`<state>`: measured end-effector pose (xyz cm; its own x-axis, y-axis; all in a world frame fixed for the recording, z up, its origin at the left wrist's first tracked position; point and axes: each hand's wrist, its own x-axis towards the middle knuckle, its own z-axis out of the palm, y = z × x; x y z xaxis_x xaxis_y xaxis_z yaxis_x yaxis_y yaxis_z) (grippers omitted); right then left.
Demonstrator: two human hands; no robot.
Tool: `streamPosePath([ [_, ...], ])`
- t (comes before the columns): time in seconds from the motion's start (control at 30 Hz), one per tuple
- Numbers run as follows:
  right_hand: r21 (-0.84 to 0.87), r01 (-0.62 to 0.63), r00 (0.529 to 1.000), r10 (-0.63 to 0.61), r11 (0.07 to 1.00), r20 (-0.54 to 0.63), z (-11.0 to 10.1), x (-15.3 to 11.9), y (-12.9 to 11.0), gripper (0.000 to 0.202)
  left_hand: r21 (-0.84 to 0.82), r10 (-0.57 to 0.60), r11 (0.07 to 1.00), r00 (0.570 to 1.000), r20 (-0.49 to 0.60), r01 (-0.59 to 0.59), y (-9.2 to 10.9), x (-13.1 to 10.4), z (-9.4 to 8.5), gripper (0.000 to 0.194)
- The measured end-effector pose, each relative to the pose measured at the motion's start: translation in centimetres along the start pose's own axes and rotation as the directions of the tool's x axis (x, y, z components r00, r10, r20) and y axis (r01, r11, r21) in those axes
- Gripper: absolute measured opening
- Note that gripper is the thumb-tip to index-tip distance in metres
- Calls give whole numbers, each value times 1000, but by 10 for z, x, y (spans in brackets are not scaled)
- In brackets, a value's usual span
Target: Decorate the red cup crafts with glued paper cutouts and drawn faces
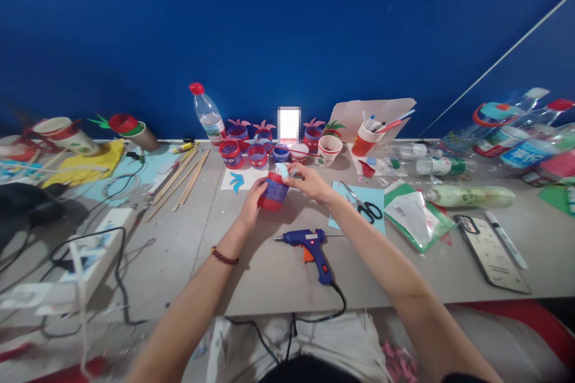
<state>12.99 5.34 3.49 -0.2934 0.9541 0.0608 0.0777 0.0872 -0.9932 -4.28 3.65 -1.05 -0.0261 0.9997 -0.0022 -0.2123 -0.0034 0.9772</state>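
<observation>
My left hand [252, 202] is closed around the side of a small cup [275, 190] coloured red and purple, held above the table and tilted. At the cup's upper rim, my right hand [309, 182] pinches a light blue paper cut-out [282, 170]; its far side is partly hidden by the fingers. Below the hands lies a blue hot glue gun [309, 238] with an orange trigger and a small red light. Left of the cup, a blue paper leaf shape [236, 181] rests on white paper.
Decorated cups [231, 154] line the wall beside a bottle [207, 112]. Scissors [366, 206] lie on light blue paper at right, near a phone [492, 254] and plastic bottles [444, 166]. At left are wooden sticks [179, 182] and a power strip [96, 251] with cables.
</observation>
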Motion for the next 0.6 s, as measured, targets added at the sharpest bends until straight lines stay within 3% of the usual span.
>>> streamPosePath([
  [0.1,6,-21,999,21,1000,-43,-3,0,0,35,-10,-33,999,998,50,33,-2,-1,0,32],
  [0.27,37,-84,996,85,996,-36,-6,0,1,38,-14,4,1000,1000,18,-3,-3,-2,0,41],
  [0.4,123,-38,993,52,992,-107,-8,10,9,42,65,114,992,993,-35,-112,0,-4,2,46],
  [0.5,134,-147,973,168,980,-158,-9,14,14,48,195,240,955,969,-61,-224,2,-7,3,51],
  [0.6,94,-241,961,252,966,-116,-6,11,11,56,323,340,897,938,-73,-300,3,-10,3,55],
])
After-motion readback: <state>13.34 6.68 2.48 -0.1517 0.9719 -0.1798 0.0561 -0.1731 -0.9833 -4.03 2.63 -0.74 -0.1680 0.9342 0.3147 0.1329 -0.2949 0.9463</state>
